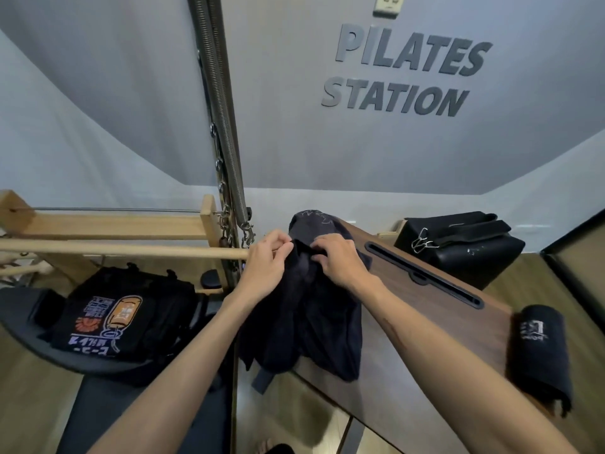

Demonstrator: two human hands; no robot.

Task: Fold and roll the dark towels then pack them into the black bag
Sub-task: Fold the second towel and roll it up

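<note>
One towel (540,352) lies rolled on the counter (458,319), not yet packed; the bag (465,247) sits beyond the far end, its opening unclear. A second towel (304,322) hangs crumpled over the counter's near edge, unfolded. Left hand (265,267) and right hand (337,260) pinch its top edge, fingers closed on cloth.

The scene is viewed from head height, forward and down. Both forearms are seen close, reaching away toward the wall (131,109).
</note>
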